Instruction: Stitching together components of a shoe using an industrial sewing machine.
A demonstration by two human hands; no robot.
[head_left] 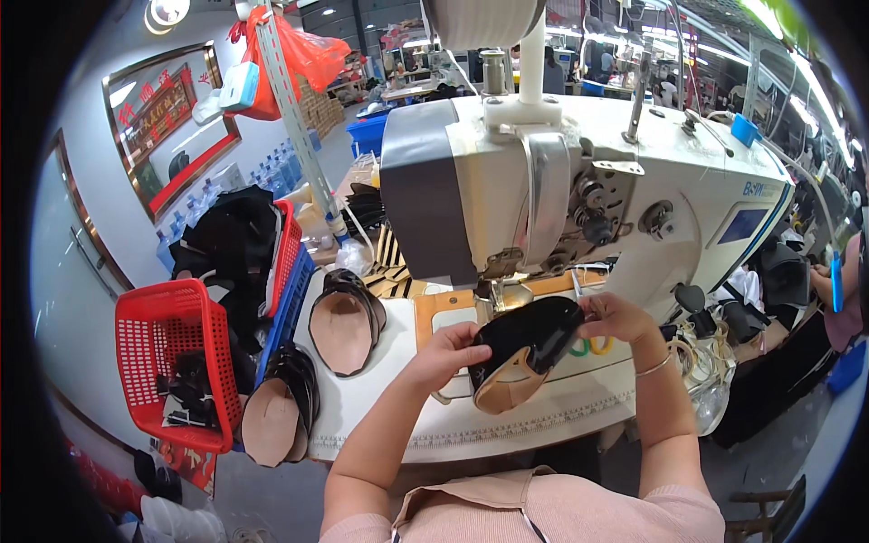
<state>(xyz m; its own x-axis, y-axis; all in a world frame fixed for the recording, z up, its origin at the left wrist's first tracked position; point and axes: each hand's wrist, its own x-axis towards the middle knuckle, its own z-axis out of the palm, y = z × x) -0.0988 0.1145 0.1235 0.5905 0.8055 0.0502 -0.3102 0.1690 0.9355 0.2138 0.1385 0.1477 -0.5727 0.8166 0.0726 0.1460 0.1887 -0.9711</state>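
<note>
A glossy black shoe upper (534, 335) with a beige lining is held between my two hands, just in front of the needle area of a white sewing machine (597, 181). My left hand (455, 353) pinches its left edge, thumb on the black surface. At the opposite end, my right hand (620, 321) grips the upper's right edge with bent fingers. The lining's opening faces down toward me. Behind the upper, the presser foot area is partly hidden. To the left on the white table lie nested shoe uppers (344, 330), beige insides showing, and a second stack (272, 421) hangs over the table's edge.
A red plastic basket (172, 353) with black pieces stands at the left. Behind it, black material (226, 235) fills another red basket on a blue crate. A measuring scale (516, 430) runs along the table's front edge. Thread and scraps (701, 362) lie to the right.
</note>
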